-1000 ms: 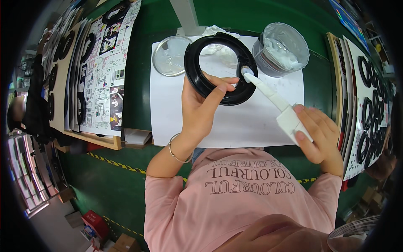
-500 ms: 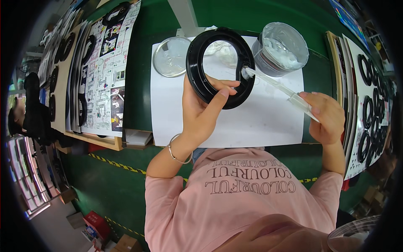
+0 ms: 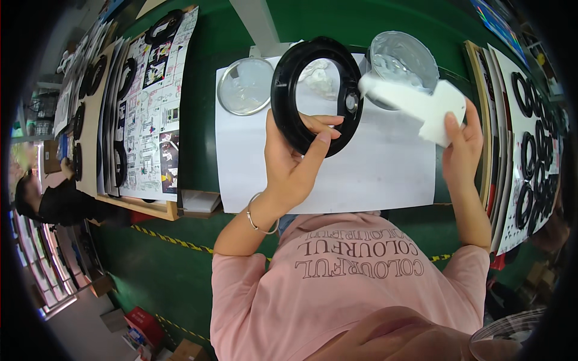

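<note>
My left hand point(image 3: 293, 162) grips the lower edge of a black oval ring point(image 3: 285, 90), thumb in front, fingers through its opening. The ring is tilted up above a white sheet. A small round, pale spot point(image 3: 351, 103) shows on the ring's inner right side. In my right hand point(image 3: 462, 147) is a flat white plastic spatula point(image 3: 447, 107), pinched at its wide end. Its narrow end, blurred by motion, is close to the ring's right rim; whether they touch I cannot tell. Behind the spatula stands a clear tub point(image 3: 402, 54) of whitish paste.
The white sheet point(image 3: 373, 180) covers the green table. A round lid point(image 3: 244, 90) smeared with paste and a crumpled white wad point(image 3: 322, 77) lie on it. Boards with black rings stand left point(image 3: 162, 120) and right point(image 3: 512, 180). A grey post point(image 3: 256, 24) rises behind. Another person point(image 3: 60, 198) is far left.
The spatula has come away from the ring's inner right side, and my right hand has turned it flat side up. The whitish dab there now shows as a round spot. My left hand keeps its hold.
</note>
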Available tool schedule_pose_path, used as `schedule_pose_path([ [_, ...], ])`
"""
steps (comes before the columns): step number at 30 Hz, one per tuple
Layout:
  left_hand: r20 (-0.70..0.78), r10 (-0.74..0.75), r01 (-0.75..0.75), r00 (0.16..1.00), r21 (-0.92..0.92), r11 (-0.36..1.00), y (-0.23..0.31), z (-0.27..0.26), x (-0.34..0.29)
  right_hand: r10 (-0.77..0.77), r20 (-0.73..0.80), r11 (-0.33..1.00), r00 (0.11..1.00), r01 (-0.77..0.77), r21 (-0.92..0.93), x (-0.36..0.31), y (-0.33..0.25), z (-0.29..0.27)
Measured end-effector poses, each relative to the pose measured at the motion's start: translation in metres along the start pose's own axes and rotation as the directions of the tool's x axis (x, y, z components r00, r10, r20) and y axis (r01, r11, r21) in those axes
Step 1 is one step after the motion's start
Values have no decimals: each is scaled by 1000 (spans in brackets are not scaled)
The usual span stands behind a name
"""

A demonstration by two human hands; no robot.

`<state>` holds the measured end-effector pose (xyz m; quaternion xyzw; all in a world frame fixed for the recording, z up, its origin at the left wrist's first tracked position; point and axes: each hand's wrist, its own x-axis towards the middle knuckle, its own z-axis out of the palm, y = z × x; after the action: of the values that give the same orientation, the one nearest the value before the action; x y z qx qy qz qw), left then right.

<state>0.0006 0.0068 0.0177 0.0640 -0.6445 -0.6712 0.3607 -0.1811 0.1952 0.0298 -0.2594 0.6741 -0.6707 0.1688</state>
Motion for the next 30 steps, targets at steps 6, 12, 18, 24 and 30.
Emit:
schedule_pose_path([
  [6,-47,-126,115,991,-187,976,3,-6,-1,-639,-61,682,767,528,-506,18,21,-36],
  [12,-81,-279,230,957,-373,899,7,-9,-2,-478,742,-212,470,758,-617,3,-8,-28],
  [18,-93,-259,207,961,-378,903,8,-14,0,-399,772,-148,495,796,-587,-29,-35,-49],
  [24,-72,-149,123,986,-278,953,-1,-12,-2,-496,674,-61,548,752,-657,-39,-53,-60],
  [30,-16,-74,70,997,-179,981,3,-6,-5,-569,600,340,563,825,-452,-26,-64,-16],
])
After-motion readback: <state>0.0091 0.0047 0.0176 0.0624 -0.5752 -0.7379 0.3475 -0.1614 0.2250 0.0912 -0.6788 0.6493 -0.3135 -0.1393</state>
